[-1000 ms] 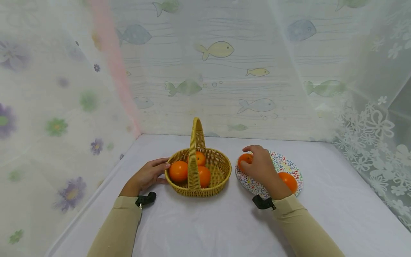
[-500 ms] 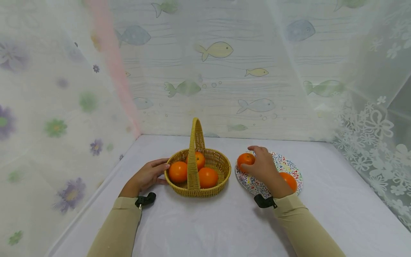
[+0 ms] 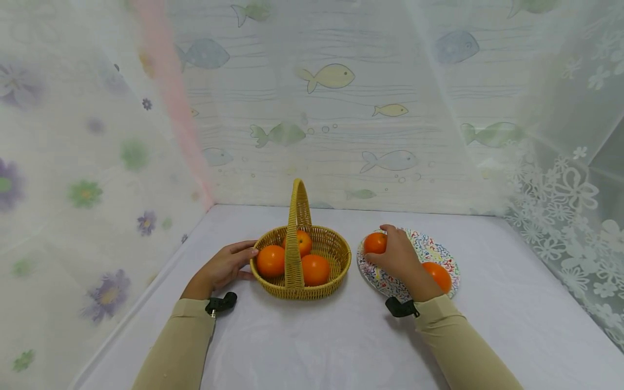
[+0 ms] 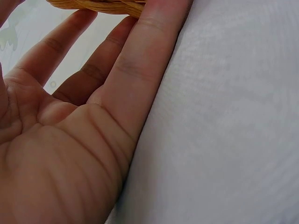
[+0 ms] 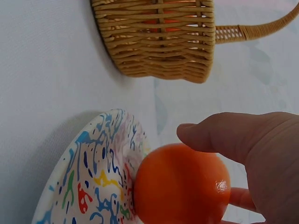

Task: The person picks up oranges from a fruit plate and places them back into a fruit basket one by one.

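My left hand (image 3: 229, 265) is at the left side of a yellow wicker basket (image 3: 333, 281), its fingertips touching the wall. In the left wrist view its fingers (image 4: 135, 70) lie fairly straight, with the basket's edge (image 4: 107, 5) at their tips. Three oranges sit in the basket: a left one (image 3: 270, 261), a back one (image 3: 303, 244) and a front one (image 3: 316, 270). My right hand (image 3: 402, 257) holds another orange (image 3: 375, 243) at the left of a patterned plate (image 3: 426, 244). In the right wrist view the thumb (image 5: 224, 135) lies against this orange (image 5: 182, 184), fingers mostly hidden behind it.
A further orange (image 3: 437, 277) lies on the plate's right side, partly behind my right wrist. The basket's tall handle (image 3: 294, 238) arches over its middle. A white cloth covers the table (image 3: 312, 341). Curtains with fish (image 3: 333, 76) and flowers surround the table.
The front orange in the basket has rolled a little to the right. My right hand and its orange have shifted slightly to the right. The left hand stays at the basket.
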Motion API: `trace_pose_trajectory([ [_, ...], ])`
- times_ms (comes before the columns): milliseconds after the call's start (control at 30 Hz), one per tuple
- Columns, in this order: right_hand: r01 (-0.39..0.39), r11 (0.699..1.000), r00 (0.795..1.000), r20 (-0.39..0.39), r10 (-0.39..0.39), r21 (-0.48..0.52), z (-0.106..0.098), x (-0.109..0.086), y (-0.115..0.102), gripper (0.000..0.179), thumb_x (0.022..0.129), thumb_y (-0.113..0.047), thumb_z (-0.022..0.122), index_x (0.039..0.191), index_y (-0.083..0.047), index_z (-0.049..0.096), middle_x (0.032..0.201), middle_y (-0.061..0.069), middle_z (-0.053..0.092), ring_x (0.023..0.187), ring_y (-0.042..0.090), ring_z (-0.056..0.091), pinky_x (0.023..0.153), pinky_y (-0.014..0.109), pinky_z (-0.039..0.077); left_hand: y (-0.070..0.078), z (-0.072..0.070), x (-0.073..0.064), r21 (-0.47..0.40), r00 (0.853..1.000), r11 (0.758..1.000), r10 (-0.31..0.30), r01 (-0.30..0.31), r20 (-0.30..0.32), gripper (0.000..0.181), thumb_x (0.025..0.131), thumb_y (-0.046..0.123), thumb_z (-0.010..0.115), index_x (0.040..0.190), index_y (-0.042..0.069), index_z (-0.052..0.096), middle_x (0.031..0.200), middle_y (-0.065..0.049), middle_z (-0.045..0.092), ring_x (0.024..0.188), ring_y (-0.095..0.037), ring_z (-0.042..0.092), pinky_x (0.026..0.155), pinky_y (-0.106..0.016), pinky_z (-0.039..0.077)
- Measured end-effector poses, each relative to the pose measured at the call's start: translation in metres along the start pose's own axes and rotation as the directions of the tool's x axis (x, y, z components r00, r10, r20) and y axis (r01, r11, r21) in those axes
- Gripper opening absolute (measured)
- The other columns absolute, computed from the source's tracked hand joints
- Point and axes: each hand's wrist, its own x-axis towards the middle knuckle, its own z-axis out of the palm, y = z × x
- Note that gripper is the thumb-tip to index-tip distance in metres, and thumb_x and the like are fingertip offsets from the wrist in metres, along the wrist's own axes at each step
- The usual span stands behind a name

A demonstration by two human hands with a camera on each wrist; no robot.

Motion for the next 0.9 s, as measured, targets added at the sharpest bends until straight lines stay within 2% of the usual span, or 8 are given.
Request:
trace_pose_trajectory([
  [267, -0.027, 0.999, 1.0, 0.013, 0.026, 0.018, 0.0019, 0.001, 0.0019, 0.084, 0.087, -0.029, 0.08, 0.154, -0.004, 0.036, 0.141, 0.025, 0.049, 0.118, 0.041, 0.057, 0.099, 0.059, 0.056, 0.0001, 0.0004, -0.0007, -0.042, 1.0, 0.999, 0.015, -0.014, 0.014, 0.06, 0.099, 0.037, 0.071, 0.151, 0.016, 0.053, 0.156, -0.008, 0.05, 0.133, -0.028, 0.059, 0.093, -0.052, 0.061],
  [900, -0.008, 1.0, 1.0, -0.019, 0.008, 0.016, 0.0005, 0.0007, 0.0011, 0.075, 0.088, -0.028, 0.08, 0.149, -0.003, 0.044, 0.137, 0.022, 0.053, 0.117, 0.038, 0.057, 0.098, 0.056, 0.057, 0.0007, 0.0007, -0.0011, -0.024, 1.0, 1.0, 0.019, -0.019, 0.019, 0.062, 0.099, 0.038, 0.07, 0.153, 0.015, 0.05, 0.159, -0.009, 0.048, 0.137, -0.029, 0.056, 0.093, -0.051, 0.061],
])
